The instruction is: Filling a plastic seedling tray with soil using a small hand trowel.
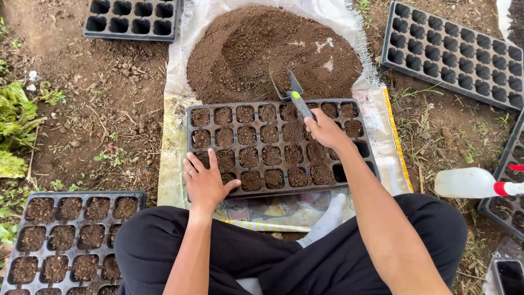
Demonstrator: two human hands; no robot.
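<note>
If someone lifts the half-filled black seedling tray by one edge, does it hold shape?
Probably not. The seedling tray looks like thin moulded plastic, so it likely flexes. Most cells hold soil, so it is likely heavy and would sag. Loose soil may spill if tilted. The left hand presses its near corner.

Outdoor scene, lit by even daylight. Bare brown ground (109, 109) seen at left, scattered with small stones and dry twigs. Green leafy weeds (16, 117) seen at left edge of frame. Dry grass (436, 131) spread over earth at right. White woven sheet (213, 16) laid over ground at upper centre.
</note>
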